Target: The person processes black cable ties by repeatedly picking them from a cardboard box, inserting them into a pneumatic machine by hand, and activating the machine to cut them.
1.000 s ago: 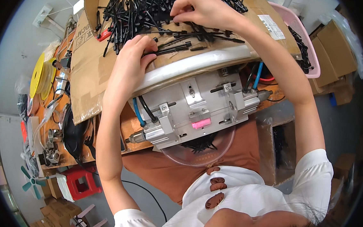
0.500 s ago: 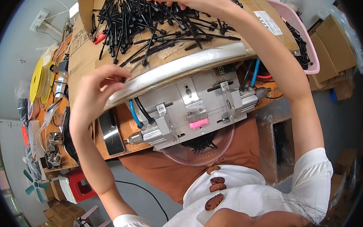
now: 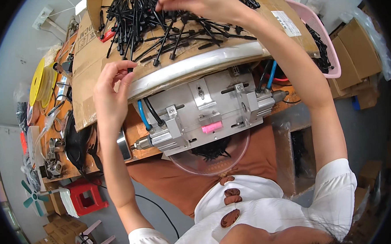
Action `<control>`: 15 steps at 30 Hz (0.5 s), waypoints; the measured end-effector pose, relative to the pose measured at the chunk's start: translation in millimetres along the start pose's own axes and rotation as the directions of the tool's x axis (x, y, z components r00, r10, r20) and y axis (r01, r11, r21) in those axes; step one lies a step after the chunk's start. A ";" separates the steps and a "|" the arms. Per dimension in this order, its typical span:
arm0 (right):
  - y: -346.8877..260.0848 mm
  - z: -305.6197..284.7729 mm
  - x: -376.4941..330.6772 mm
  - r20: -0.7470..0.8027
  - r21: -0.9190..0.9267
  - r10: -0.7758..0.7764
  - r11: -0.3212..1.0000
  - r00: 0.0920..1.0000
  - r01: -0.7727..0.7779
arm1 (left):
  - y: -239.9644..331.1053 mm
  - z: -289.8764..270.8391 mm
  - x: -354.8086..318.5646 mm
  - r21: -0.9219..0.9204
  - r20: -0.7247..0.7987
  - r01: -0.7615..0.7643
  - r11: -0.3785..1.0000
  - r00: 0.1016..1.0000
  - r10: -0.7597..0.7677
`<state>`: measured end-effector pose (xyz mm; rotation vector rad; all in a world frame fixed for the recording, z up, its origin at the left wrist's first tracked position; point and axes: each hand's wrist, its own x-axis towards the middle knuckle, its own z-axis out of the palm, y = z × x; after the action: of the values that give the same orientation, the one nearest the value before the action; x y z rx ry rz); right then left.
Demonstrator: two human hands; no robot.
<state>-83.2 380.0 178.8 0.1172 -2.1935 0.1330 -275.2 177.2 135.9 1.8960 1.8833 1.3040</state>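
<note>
One black plastic piece is pinched in your left hand at the cardboard's seven o'clock edge; keep it upright. Your right hand grips into the black pile at twelve; lift singly.

Left hand pinching a black plastic piece, right hand on the black pile above a metal machine.
</note>
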 end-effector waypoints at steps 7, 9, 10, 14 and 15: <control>-21.8 -33.8 -24.7 0.098 0.416 0.784 0.528 0.613 -0.741 | 52.9 54.5 -90.9 0.281 -0.171 -0.084 0.956 0.976 0.136; -45.5 -45.7 -32.1 0.188 0.506 0.774 0.451 0.604 -0.735 | 73.9 73.6 -132.8 0.315 0.019 -0.121 0.942 0.993 0.121; -47.9 -49.1 -38.3 0.179 0.510 0.687 0.548 0.705 -0.664 | 79.6 83.8 -153.0 0.323 0.094 -0.075 0.944 0.994 0.047; -48.3 -56.9 -64.7 -0.046 0.478 0.534 0.754 0.844 -0.451 | 84.1 126.7 -174.4 0.428 0.164 -0.074 0.901 0.986 0.003; -54.2 -55.7 -65.7 -0.050 0.603 0.586 0.663 0.809 -0.443 | 83.0 132.1 -171.8 0.453 0.158 -0.066 0.889 0.987 -0.007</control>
<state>7.0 336.4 160.8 -0.2007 -1.8145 1.0844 -96.7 69.9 33.6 2.1682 2.2291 0.7250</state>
